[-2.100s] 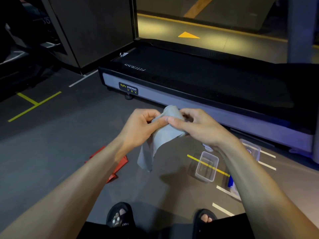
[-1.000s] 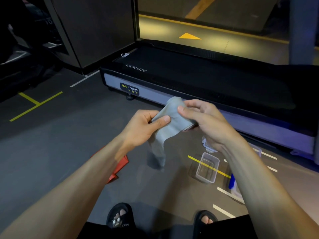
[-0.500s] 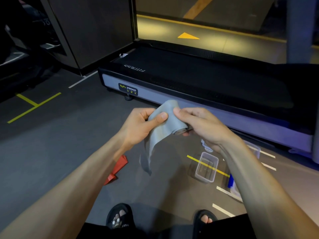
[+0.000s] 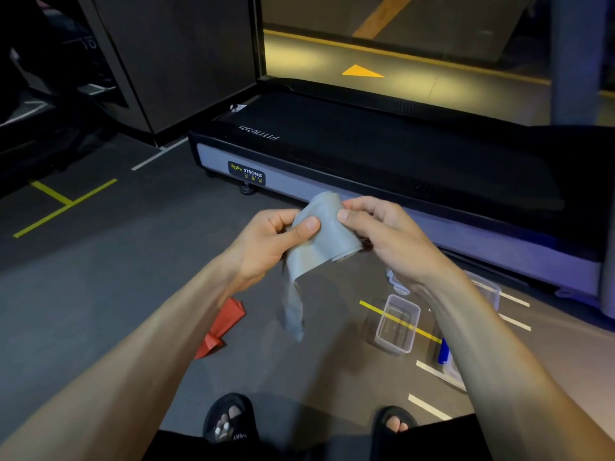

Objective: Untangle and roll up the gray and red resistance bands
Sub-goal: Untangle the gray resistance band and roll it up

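The gray resistance band is partly wound into a roll at chest height, with a loose tail hanging down below it. My left hand grips the roll's left side, thumb pressed on top. My right hand pinches its right side with curled fingers. The red resistance band lies crumpled on the dark floor below my left forearm, partly hidden by it.
A black treadmill deck runs across the floor just ahead. A clear plastic box sits on the floor right of centre, with more clear containers and a blue item behind my right forearm. My sandalled feet are below.
The roll has been turned between both hands and has grown thicker. The hanging gray tail has shortened and swung slightly.
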Motion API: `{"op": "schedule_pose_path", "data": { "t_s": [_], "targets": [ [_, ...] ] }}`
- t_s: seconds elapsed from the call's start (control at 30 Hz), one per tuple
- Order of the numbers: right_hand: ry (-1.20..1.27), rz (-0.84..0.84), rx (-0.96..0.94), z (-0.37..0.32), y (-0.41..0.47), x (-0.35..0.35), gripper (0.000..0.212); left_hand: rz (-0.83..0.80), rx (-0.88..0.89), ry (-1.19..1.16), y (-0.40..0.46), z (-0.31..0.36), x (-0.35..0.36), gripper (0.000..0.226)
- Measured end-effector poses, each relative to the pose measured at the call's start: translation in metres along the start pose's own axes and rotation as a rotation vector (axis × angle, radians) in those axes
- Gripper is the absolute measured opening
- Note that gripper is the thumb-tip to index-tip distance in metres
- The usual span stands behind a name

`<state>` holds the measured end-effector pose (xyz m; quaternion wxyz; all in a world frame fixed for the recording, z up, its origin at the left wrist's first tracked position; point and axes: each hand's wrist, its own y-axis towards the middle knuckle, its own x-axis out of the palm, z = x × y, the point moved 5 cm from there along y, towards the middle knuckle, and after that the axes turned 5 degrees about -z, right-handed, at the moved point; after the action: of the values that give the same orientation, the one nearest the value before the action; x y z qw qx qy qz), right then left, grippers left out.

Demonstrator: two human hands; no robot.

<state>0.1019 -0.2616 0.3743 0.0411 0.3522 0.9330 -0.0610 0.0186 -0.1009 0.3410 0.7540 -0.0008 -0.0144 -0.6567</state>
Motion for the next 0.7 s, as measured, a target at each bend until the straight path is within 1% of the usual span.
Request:
{"op": "schedule_pose_path", "data": {
  "t_s": [0.1, 0.2, 0.27, 0.33, 0.4, 0.57, 0.7],
  "targets": [
    [-0.039, -0.045, -0.005, -0.001, -0.003, 0.002, 0.023, 0.022, 0.026, 0.044, -0.001, 0.003, 0.000, 0.063],
    [-0.068, -0.046, -0.007, 0.003, -0.002, 0.003, 0.046, 0.039, 0.065, 0.089, -0.001, 0.004, 0.003, 0.061],
    [-0.045, -0.005, -0.016, 0.004, 0.000, 0.000, 0.042, 0.024, 0.067, 0.088, -0.001, 0.004, 0.005, 0.056],
    [-0.047, 0.010, -0.036, 0.003, 0.001, -0.002, 0.035, 0.012, 0.049, 0.061, 0.000, 0.003, 0.005, 0.037],
    [-0.071, 0.029, -0.067, 0.001, 0.002, -0.007, 0.032, -0.002, 0.040, 0.031, 0.000, 0.004, 0.004, 0.027],
    [-0.065, 0.031, -0.087, -0.002, 0.000, -0.013, 0.027, -0.007, 0.051, 0.061, 0.001, 0.004, 0.002, 0.022],
    [0.001, 0.001, -0.051, 0.003, 0.002, -0.010, 0.027, 0.008, 0.074, 0.088, 0.003, 0.005, 0.002, 0.024]
  ]
}}
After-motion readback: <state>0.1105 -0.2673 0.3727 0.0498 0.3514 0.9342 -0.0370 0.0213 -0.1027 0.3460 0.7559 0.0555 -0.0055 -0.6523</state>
